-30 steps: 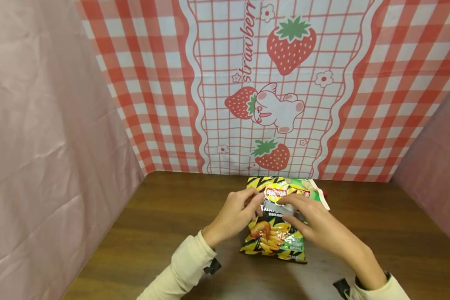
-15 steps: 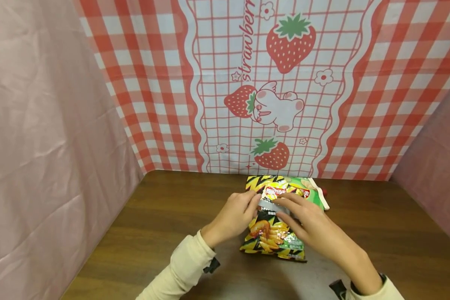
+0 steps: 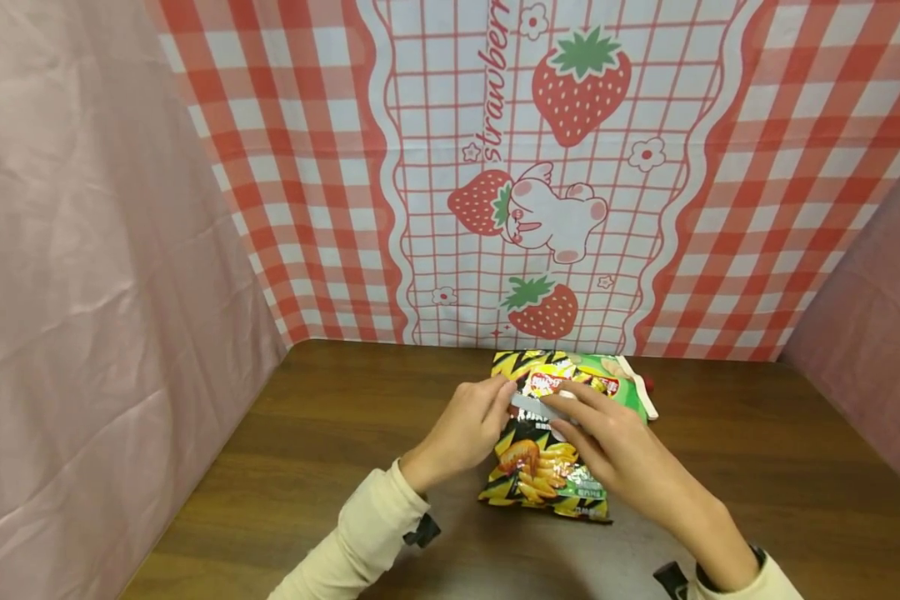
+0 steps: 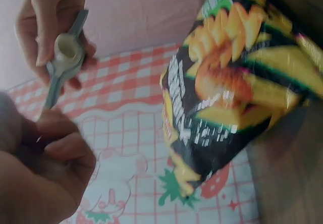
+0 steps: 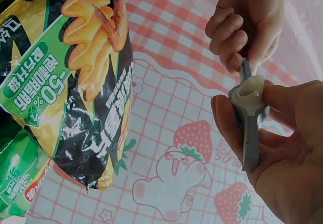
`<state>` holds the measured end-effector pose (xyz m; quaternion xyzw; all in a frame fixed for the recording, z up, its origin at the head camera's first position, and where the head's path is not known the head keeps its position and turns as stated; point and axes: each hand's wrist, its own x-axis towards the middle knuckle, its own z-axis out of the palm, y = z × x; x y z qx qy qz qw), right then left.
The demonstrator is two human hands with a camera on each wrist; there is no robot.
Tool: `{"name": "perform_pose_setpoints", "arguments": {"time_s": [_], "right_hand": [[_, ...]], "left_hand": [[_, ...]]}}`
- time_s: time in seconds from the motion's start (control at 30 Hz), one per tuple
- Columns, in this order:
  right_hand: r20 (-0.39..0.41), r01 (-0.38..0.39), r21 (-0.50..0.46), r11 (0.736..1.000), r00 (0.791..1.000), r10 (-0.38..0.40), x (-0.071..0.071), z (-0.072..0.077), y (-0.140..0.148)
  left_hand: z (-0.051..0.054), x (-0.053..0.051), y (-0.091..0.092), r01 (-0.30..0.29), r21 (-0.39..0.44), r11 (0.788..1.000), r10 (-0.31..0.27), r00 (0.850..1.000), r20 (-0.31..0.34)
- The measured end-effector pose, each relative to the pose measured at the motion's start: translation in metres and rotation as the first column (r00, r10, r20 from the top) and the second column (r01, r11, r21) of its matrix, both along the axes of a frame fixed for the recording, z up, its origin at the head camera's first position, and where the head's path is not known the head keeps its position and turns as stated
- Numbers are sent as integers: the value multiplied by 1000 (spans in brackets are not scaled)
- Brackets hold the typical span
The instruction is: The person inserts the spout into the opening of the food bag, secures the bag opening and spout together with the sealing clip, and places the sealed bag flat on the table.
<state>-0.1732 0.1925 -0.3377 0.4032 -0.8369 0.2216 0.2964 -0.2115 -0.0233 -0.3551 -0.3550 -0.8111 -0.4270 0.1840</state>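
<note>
A grey bag clip (image 3: 532, 407) with a round white spout (image 5: 251, 89) is held in the air between both hands. My left hand (image 3: 457, 433) pinches one end of it between thumb and curled fingers. My right hand (image 3: 630, 454) grips its middle, the thumb against the spout and the fingers on the other side, as the right wrist view shows. Beyond and below the hands, a black and yellow chip bag (image 3: 543, 471) lies on the table. A green chip bag (image 3: 633, 398) is partly hidden behind it, with a white strip (image 3: 639, 387) across its end.
The brown wooden table (image 3: 330, 408) lies under everything. A small red object (image 3: 648, 384) shows beside the white strip. At the back hangs a checked strawberry cloth (image 3: 450, 275), with a pink curtain (image 3: 105, 292) on the left and another on the right.
Both hands have shifted slightly left with the bag clip. The right fingers have settled closer around its middle. Both chip bags stay put.
</note>
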Motion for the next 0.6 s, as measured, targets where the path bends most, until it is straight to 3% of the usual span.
{"name": "perform_pose_setpoints", "arguments": {"time_s": [0.13,0.23,0.3,0.4,0.6], "right_hand": [[25,-3,-32,999,1000,4,2,4,1],[42,-5,-56,998,999,8,3,5,1],[51,-6,-74,997,999,10,3,6,1],[59,-20,-109,994,998,27,4,7,-1],[46,-33,-128,991,998,39,6,8,-3]], "left_hand": [[4,3,0,26,142,990,-37,997,74],[7,5,-2,48,184,982,-72,989,127],[9,5,-3,77,200,977,-114,977,182],[10,5,-4,137,263,955,-211,937,278],[13,5,-7,225,406,886,-392,831,395]]}}
